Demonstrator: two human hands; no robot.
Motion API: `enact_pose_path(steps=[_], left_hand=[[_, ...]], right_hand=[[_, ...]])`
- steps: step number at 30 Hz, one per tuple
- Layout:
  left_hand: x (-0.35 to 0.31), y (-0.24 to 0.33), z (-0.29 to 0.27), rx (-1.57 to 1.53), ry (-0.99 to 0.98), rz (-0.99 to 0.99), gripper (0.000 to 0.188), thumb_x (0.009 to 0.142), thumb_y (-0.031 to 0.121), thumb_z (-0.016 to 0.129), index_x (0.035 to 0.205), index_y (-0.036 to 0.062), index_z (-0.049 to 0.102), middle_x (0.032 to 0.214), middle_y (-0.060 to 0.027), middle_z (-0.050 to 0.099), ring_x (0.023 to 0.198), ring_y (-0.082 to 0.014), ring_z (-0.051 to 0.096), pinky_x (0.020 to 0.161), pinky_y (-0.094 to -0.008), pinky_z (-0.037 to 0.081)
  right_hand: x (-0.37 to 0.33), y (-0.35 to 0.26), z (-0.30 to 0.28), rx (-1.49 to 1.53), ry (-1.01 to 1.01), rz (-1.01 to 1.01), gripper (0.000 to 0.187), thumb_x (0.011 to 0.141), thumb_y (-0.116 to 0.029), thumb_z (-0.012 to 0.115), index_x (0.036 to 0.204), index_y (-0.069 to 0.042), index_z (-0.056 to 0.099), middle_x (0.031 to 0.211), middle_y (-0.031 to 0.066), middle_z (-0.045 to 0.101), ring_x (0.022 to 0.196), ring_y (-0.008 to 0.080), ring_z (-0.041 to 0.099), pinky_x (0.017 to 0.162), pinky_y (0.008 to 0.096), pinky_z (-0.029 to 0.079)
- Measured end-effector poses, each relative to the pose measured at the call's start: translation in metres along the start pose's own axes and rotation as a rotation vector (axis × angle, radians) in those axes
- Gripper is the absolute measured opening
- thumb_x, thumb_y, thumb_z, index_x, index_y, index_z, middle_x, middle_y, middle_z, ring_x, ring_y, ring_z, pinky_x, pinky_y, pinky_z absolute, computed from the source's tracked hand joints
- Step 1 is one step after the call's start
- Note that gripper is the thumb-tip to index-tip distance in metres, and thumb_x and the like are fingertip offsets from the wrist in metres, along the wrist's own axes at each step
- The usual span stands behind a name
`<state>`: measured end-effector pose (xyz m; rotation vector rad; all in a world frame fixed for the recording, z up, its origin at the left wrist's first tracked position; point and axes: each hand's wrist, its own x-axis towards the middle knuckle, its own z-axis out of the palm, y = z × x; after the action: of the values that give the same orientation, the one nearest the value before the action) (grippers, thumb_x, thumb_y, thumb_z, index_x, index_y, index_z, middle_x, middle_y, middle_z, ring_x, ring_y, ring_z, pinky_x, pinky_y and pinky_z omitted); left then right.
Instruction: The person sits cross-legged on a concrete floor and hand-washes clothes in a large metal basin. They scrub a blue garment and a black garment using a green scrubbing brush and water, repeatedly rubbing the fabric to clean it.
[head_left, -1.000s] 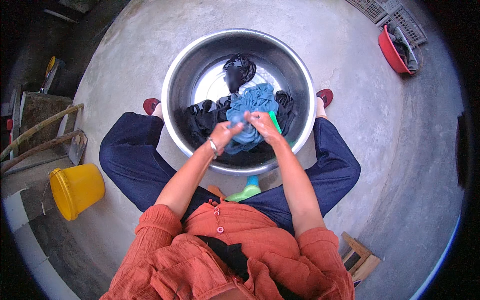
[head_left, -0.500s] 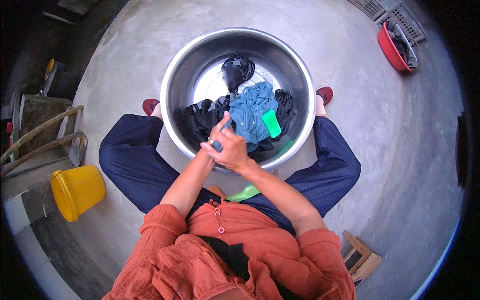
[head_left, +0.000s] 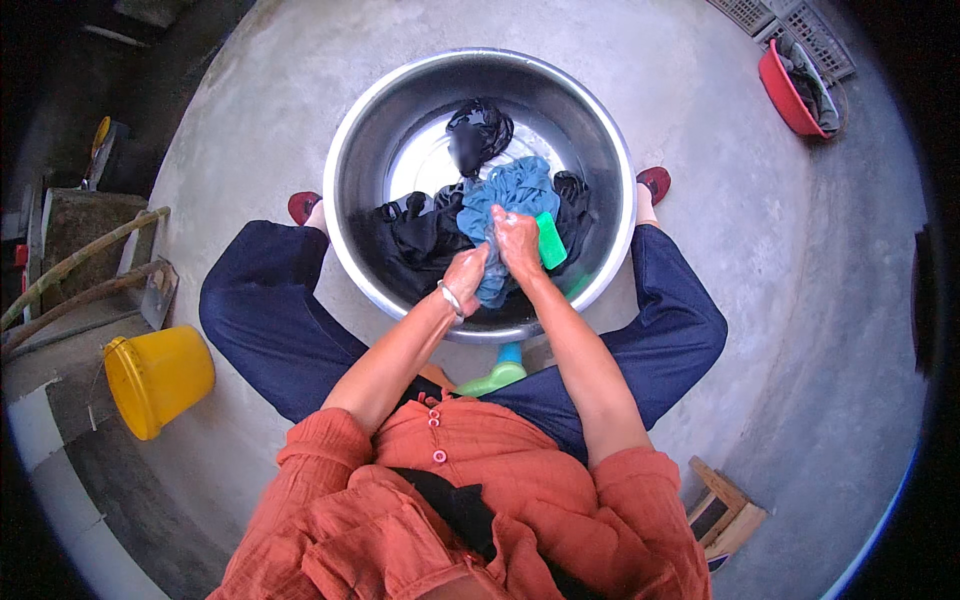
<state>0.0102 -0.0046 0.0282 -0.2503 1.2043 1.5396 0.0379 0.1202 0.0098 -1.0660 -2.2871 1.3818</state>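
Crumpled blue cloth (head_left: 522,185), clenched by left hand (head_left: 466,278) and right hand (head_left: 515,242), apparently against slipping; green block (head_left: 551,241) lies just right of both, presumably for reach.

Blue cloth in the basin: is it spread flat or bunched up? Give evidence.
Bunched up: the blue cloth shows crumpled folds, the left hand and right hand on it.

The crumpled cloth (head_left: 518,185) is dusty blue, the block (head_left: 550,241) bright green, and the other clothes (head_left: 425,238) black. The basin (head_left: 330,190) is shiny silver, the floor (head_left: 700,130) pale grey. The shirt (head_left: 490,432) is plain rust-orange, the trousers (head_left: 275,310) dark navy, the shoes (head_left: 655,182) deep red, the bucket (head_left: 165,380) yellow, the tub (head_left: 785,92) red, the crates (head_left: 818,40) grey.
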Motion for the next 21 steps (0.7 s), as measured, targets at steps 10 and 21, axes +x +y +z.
enact_pose_path(steps=[10,21], left_hand=[[-0.022,0.054,-0.014,0.946,-0.315,0.356,0.036,0.085,0.029,0.064,0.107,0.0000,0.059,0.095,-0.0034,0.062,0.084,-0.0073,0.054,0.077,-0.0257,0.045],[-0.022,0.059,0.010,-0.063,-0.117,0.228,0.031,0.090,0.034,0.057,0.097,0.0037,0.062,0.089,-0.0011,0.061,0.087,-0.0107,0.054,0.078,-0.0271,0.046]], right_hand=[[-0.003,-0.026,-0.045,0.412,-0.592,0.219,0.033,0.072,-0.031,0.077,0.078,-0.002,0.064,0.073,-0.0023,0.056,0.066,0.0076,0.047,0.058,0.0265,0.040],[0.001,-0.009,-0.038,1.027,-0.184,0.294,0.013,0.083,-0.010,0.064,0.090,0.000,0.065,0.082,0.0003,0.063,0.072,0.0105,0.057,0.068,0.0275,0.047]])
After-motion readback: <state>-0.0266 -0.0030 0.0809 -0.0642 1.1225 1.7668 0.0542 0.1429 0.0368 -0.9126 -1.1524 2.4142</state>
